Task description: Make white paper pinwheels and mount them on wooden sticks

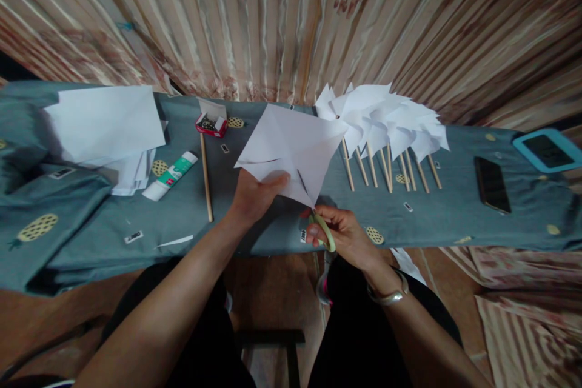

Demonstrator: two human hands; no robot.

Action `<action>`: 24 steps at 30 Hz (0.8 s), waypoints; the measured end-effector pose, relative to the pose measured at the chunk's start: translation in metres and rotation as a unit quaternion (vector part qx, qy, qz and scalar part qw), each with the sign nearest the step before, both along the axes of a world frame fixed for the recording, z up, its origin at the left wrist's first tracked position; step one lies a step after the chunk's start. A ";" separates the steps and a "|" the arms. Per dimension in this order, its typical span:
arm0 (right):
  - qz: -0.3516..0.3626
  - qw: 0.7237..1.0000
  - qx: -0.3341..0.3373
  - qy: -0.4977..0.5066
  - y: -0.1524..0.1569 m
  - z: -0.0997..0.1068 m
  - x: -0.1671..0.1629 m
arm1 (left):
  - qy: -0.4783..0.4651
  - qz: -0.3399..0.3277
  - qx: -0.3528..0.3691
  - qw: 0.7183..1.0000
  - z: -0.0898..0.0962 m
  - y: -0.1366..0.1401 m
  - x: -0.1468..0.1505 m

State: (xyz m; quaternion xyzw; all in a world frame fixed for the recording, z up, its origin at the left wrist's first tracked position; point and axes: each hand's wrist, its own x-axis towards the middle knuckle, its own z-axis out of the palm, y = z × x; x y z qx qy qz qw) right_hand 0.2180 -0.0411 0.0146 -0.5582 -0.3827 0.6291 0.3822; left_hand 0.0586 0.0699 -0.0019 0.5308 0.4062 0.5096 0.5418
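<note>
My left hand (257, 194) grips a creased white paper square (291, 133) by its near left side, thumb on top. A slit runs in from the paper's left corner. In my right hand (339, 230) is a pair of scissors (326, 231) with light green handles, fingers in the loops. Its blades are at the corner of the paper closest to me, with one dark blade showing over the sheet. The paper is held above the cloth-covered table. Just beyond its right corner lie several white paper pinwheels (386, 118) on wooden sticks.
On the blue-green tablecloth (254, 236) lie white sheets (109, 121), a glue tube (170, 176), a small red box (211, 123) of metal pins, a wooden stick (206, 179) and a paper sliver (175, 241). A phone (492, 184) and blue-framed tablet (548, 150) are right. A curtain (282, 24) hangs behind.
</note>
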 end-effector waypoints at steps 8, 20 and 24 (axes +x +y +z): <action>-0.012 1.000 -0.021 0.017 0.000 -0.002 -0.001 | -0.005 0.002 -0.010 1.000 0.002 -0.001 0.000; -0.016 1.000 -0.008 0.026 0.001 -0.001 0.000 | 0.007 -0.018 -0.019 1.000 0.002 -0.006 0.002; -0.025 0.999 -0.016 0.034 0.001 0.001 -0.001 | 0.014 -0.012 -0.017 1.000 0.002 -0.006 0.001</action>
